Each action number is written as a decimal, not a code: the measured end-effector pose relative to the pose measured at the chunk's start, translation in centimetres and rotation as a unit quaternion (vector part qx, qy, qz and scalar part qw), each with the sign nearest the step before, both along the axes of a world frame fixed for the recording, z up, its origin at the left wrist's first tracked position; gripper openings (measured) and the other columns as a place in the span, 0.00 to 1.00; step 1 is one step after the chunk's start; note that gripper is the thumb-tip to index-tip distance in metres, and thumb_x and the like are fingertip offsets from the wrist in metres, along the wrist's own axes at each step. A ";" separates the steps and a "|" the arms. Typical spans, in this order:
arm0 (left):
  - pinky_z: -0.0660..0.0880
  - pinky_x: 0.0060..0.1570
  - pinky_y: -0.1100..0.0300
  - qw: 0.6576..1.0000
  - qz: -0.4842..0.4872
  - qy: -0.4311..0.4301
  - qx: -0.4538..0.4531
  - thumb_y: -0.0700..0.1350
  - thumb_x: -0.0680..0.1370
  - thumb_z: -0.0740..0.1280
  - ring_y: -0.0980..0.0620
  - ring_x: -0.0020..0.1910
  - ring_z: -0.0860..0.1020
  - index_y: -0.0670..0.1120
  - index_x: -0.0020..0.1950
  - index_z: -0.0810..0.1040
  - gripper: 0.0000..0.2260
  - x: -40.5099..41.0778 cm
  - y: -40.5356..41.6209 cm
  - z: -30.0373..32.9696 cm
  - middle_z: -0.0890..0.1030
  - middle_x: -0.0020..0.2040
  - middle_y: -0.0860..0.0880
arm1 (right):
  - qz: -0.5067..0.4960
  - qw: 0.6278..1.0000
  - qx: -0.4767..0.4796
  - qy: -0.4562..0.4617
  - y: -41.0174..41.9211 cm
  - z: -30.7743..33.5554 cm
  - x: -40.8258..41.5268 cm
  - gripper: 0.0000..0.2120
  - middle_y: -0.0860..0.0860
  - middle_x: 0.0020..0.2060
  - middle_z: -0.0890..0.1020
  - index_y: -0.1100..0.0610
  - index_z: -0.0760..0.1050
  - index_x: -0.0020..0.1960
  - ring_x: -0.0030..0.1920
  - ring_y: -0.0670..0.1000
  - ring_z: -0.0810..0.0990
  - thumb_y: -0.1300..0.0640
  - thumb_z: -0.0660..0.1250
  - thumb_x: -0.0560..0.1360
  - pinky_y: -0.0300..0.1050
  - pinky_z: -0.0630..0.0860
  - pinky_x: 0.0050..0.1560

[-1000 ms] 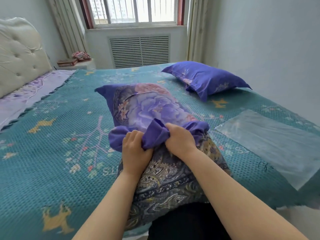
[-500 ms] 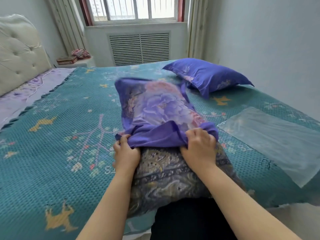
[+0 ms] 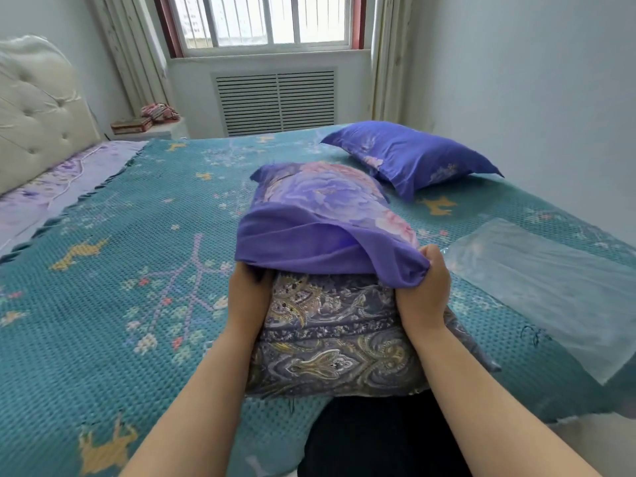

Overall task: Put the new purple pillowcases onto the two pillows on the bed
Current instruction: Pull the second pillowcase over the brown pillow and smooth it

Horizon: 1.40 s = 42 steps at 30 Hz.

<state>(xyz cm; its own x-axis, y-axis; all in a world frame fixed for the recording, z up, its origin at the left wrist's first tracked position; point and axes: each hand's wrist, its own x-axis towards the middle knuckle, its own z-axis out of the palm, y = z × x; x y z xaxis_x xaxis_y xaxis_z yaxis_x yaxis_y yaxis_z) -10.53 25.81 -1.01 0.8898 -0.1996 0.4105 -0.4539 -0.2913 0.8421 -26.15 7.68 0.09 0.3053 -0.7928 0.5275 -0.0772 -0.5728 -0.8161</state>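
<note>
The right hand (image 3: 424,287) is pinching the open edge of the purple pillowcase (image 3: 323,222); the left hand (image 3: 248,297) is gripping it too, fingers tucked under; the pillow (image 3: 330,342) is lying half covered on the bed (image 3: 103,304); pulling both sides evenly should be working best.

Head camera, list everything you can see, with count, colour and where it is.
pillowcase: 1, purple floral, half over the near pillow
near pillow: 1, grey-blue paisley, bed's near edge
far pillow: 1, purple-cased, far right of bed
bedspread: 1, teal, over the bed
plastic bag: 1, clear, flat on bed at right
headboard: 1, cream tufted, left
window: 1, red-framed, far wall
vent: 1, white, under window
left hand: grips pillowcase's hem
right hand: grips hem at right
</note>
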 end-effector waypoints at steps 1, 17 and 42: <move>0.65 0.39 0.61 1.000 -0.004 -0.014 -0.004 0.43 0.74 0.70 0.51 0.49 0.76 0.41 0.58 0.75 0.15 0.8 -0.3 0.4 0.79 0.50 0.47 | -0.006 1.000 -0.019 0.010 -0.2 0.3 0.1 0.18 0.46 0.28 0.65 0.52 0.59 0.36 0.29 0.53 0.64 0.65 0.68 0.70 0.47 0.57 0.31; 0.66 0.58 0.51 0.949 -0.079 -0.134 0.273 0.40 0.73 0.67 0.44 0.53 0.75 0.46 0.49 0.71 0.08 2.5 -1.0 1.0 0.79 0.48 0.46 | -0.009 0.988 -0.155 0.001 -1.3 1.9 -1.7 0.24 0.52 0.54 0.75 0.58 0.75 0.59 0.56 0.51 0.72 0.71 0.57 0.67 0.40 0.69 0.58; 0.69 0.38 0.53 0.908 -0.120 -0.097 0.391 0.50 0.71 0.68 0.45 0.46 0.78 0.47 0.37 0.71 0.10 -9.2 3.8 -5.2 0.80 0.40 0.48 | 0.105 0.736 0.001 0.669 -2.3 -4.0 -10.2 0.10 0.56 0.50 0.82 0.51 0.80 0.43 0.53 0.57 0.80 0.60 0.63 0.65 0.43 0.69 0.51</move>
